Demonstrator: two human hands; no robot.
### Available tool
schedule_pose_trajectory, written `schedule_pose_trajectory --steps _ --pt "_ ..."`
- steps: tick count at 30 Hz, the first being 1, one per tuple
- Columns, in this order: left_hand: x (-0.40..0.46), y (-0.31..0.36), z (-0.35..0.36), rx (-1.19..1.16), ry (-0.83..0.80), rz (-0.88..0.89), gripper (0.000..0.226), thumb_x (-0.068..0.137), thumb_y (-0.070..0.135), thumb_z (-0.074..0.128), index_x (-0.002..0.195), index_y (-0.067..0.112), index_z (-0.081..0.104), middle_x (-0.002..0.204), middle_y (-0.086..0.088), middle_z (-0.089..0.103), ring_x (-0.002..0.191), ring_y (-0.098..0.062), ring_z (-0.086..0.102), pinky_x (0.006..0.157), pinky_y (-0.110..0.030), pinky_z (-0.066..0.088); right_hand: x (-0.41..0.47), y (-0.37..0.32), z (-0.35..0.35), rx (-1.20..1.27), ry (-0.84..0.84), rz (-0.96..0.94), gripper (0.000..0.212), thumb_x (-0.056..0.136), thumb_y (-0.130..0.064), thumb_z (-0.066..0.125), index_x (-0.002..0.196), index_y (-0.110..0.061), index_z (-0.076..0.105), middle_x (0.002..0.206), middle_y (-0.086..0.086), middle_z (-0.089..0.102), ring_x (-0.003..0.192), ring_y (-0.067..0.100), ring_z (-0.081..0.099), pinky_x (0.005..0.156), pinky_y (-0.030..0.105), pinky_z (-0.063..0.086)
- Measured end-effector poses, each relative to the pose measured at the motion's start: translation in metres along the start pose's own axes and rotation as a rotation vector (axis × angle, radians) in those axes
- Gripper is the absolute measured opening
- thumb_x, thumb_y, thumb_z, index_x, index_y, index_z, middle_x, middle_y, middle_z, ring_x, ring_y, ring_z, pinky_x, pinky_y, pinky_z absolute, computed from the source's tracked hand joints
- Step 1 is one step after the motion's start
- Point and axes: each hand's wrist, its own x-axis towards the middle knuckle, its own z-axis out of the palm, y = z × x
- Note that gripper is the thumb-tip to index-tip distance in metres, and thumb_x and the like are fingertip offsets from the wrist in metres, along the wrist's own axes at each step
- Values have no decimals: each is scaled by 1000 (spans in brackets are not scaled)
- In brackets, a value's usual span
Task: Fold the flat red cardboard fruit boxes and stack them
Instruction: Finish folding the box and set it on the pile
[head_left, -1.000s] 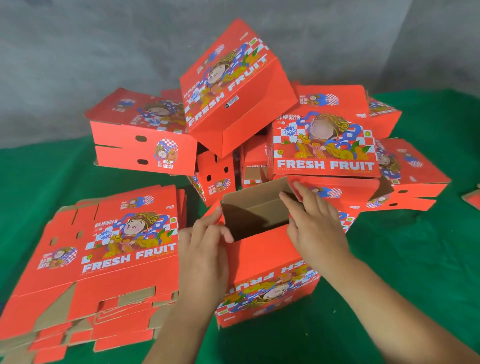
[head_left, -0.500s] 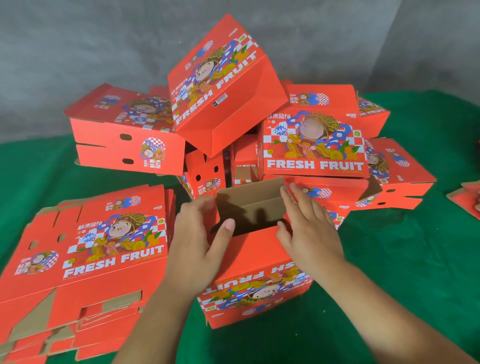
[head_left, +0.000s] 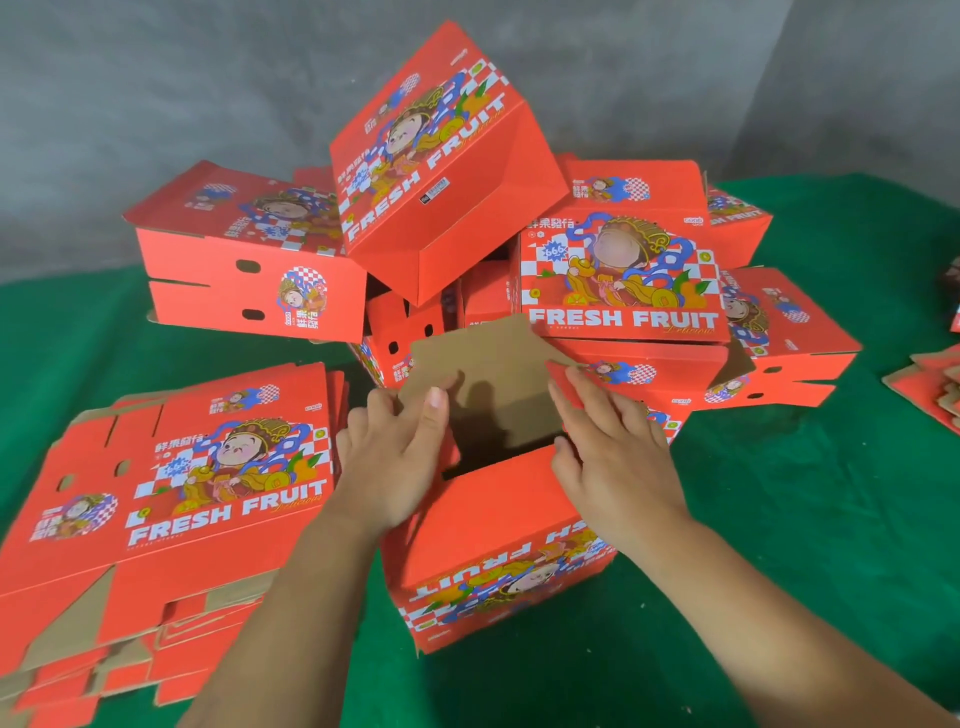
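L hand (head_left: 387, 457) slid onto brown flap (head_left: 483, 374) — both hands grip "FRESH FRUIT" box (head_left: 498, 545), R (head_left: 618, 452) too.

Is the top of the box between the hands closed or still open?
Still open. The box shows a dark gap at its top, its brown flap stands up, and the left hand and right hand hold side flaps.
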Motion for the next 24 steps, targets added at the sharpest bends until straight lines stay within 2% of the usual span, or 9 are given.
schedule_pose_trajectory --steps 5,7,9,10,13,17,20,22,24 --pt "6 0 13 224 124 27 75 104 61 32 164 38 -5 133 -8 50 114 -36 48 101 -49 38 -11 0 0 89 -34 -15 22 99 -26 61 113 -23 77 159 -2 44 148 33 40 116 48 33" --pt "7 -5 11 -6 201 64 70 103 64 33 164 31 20 116 -4 64 101 -36 54 95 -50 42 -12 5 -4 148 -39 -41 20 96 -23 63 113 -20 73 161 -1 41 149 31 38 119 43 31" --pt "6 -14 7 -255 212 61 78 100 76 16 123 21 67 85 -6 68 85 -32 60 89 -51 49 -11 10 -12 259 -31 -78 25 95 -21 65 119 -20 65 163 -3 39 143 22 47 109 34 39" --pt "5 -19 8 -354 189 28 89 98 80 10 102 16 73 81 -6 69 85 -29 63 90 -51 51 -10 12 -18 328 -41 -78 26 95 -21 65 119 -23 57 161 -7 41 132 12 55 98 26 42" --pt "5 -24 12 -472 87 -68 82 98 79 16 100 30 82 103 12 78 107 -10 68 103 -37 46 -9 16 -27 390 -175 -65 29 100 -34 59 109 -37 33 132 -14 60 93 -21 56 68 5 33" --pt "8 -26 13 -266 67 -1 55 88 74 53 113 32 78 117 10 74 109 -15 68 100 -45 52 2 14 -24 563 -111 42 24 97 -56 50 102 -35 40 93 -23 58 82 -16 55 65 17 38" --pt "5 -23 8 -134 -20 6 76 72 88 61 126 35 70 127 8 66 120 -23 58 104 -47 49 24 20 -20 579 45 133 39 92 -58 55 116 -26 54 115 -8 48 107 7 51 89 36 46" --pt "4 -21 6 -41 -79 10 87 65 91 59 134 39 64 133 9 61 126 -26 50 108 -46 44 35 25 -16 373 -206 91 63 85 -63 61 139 -33 51 137 0 37 132 21 34 112 44 36" --pt "6 -16 5 106 -117 -48 90 64 91 60 138 40 58 134 6 57 126 -30 47 107 -48 43 39 26 -10 294 -404 64 80 79 -67 70 149 -46 37 147 -11 23 139 20 24 113 49 38"
